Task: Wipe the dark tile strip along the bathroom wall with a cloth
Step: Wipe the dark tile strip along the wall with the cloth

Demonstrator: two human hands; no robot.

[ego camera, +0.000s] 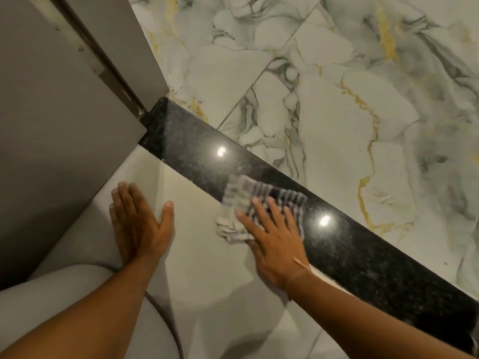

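Note:
A glossy black speckled tile strip (197,149) runs diagonally from the upper left to the lower right, between cream tiles and marble-patterned tiles. My right hand (272,234) lies flat with spread fingers on a white and grey striped cloth (238,195), pressing it onto the strip's near edge. The cloth looks blurred and partly overhangs the cream tile. My left hand (137,221) rests flat and open on the cream tile (197,257), to the left of the cloth, holding nothing.
A grey door and its frame (64,104) stand at the left, meeting the strip's upper end. White marble tiles with gold and grey veins (337,99) fill the area beyond the strip. My light trouser leg (51,301) shows at the lower left.

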